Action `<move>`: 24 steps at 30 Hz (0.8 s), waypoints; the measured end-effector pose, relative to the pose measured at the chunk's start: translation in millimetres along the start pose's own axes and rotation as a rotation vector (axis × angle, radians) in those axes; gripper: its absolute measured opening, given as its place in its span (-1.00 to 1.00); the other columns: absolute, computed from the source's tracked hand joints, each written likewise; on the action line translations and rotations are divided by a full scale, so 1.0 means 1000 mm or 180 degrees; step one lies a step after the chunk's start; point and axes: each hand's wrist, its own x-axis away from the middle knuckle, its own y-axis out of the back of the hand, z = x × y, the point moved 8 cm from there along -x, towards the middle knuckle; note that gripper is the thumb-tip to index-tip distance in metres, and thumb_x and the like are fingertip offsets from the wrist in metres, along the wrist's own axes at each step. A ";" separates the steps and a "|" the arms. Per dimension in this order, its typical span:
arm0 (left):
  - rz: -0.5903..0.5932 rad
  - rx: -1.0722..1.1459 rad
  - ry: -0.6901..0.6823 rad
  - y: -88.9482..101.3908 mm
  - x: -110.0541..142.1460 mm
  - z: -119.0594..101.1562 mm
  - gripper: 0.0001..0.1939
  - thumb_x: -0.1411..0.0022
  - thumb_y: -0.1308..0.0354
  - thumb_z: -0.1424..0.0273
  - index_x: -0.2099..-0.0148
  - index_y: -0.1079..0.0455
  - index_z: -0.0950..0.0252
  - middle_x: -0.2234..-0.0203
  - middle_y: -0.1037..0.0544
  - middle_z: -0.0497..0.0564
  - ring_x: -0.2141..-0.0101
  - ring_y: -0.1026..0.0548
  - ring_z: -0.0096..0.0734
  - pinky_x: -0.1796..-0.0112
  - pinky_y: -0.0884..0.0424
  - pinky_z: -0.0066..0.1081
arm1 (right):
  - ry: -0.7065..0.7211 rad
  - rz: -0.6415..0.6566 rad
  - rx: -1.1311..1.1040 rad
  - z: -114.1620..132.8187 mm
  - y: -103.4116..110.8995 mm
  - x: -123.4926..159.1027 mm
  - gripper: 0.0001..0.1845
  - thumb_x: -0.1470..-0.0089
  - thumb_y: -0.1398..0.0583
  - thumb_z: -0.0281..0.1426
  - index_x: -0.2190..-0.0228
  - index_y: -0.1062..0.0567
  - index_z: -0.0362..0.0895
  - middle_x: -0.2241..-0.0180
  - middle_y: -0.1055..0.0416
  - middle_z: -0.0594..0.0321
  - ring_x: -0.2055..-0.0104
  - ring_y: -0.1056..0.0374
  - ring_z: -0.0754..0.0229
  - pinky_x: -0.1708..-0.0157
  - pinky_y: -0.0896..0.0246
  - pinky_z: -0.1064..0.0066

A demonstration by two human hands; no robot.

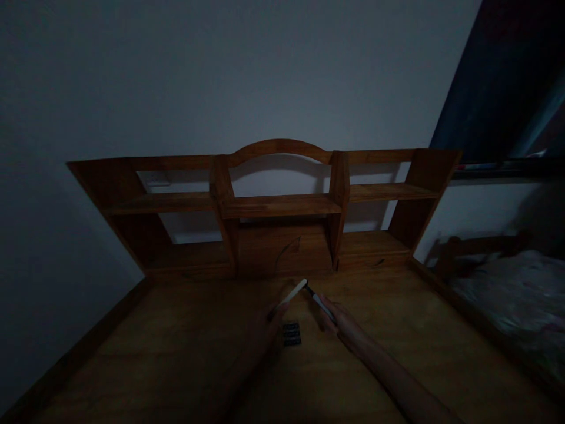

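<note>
The scene is very dim. My left hand is closed around a pale slim stick-like piece that points up and to the right. My right hand grips a second thin pale piece with a dark tip, pointing up and to the left. The two tips nearly meet above the wooden desk. What the two pieces are I cannot make out; they may be a pen and its cap. A small dark ribbed block lies on the desk between my hands.
A wooden hutch with shelves and an arched top stands at the back of the desk against a pale wall. A bed with light bedding lies to the right. A dark window is at upper right.
</note>
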 end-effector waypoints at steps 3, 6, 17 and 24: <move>0.0020 0.0042 -0.0020 0.004 -0.003 0.001 -0.46 -0.18 0.06 -0.04 0.13 -0.49 0.28 0.23 -0.58 0.08 0.20 -0.51 -0.17 0.17 -0.38 -0.31 | -0.0001 0.0017 0.0001 0.000 -0.001 -0.001 -0.38 -0.11 -0.01 0.05 0.76 -0.22 -0.10 0.83 0.00 0.41 0.75 0.06 0.36 0.67 0.13 0.43; 0.0141 0.0022 -0.0120 0.001 -0.006 0.004 -0.46 -0.17 0.07 -0.05 0.18 -0.49 0.29 0.32 -0.59 0.06 0.28 -0.52 -0.19 0.27 -0.40 -0.33 | -0.0032 0.0005 0.0000 -0.001 0.000 -0.001 -0.37 -0.12 0.00 0.05 0.76 -0.22 -0.11 0.84 0.01 0.42 0.76 0.08 0.37 0.67 0.14 0.43; -0.0141 -0.0231 -0.0156 0.002 -0.005 0.008 -0.50 -0.18 0.06 -0.03 0.22 -0.49 0.25 0.36 -0.57 0.02 0.31 -0.50 -0.21 0.27 -0.36 -0.36 | -0.0069 0.0037 -0.0007 -0.003 0.001 -0.003 -0.34 -0.13 0.00 0.04 0.81 -0.17 -0.10 0.85 0.04 0.40 0.76 0.07 0.36 0.66 0.13 0.41; -0.0053 -0.0288 0.0007 -0.010 -0.005 0.019 -0.48 -0.13 0.01 -0.06 0.27 -0.49 0.29 0.37 -0.57 0.07 0.32 -0.49 -0.19 0.26 -0.34 -0.32 | 0.0021 0.0009 0.0080 -0.004 0.002 -0.005 -0.34 -0.15 0.01 0.02 0.82 -0.18 -0.10 0.86 0.04 0.39 0.76 0.03 0.35 0.64 0.09 0.41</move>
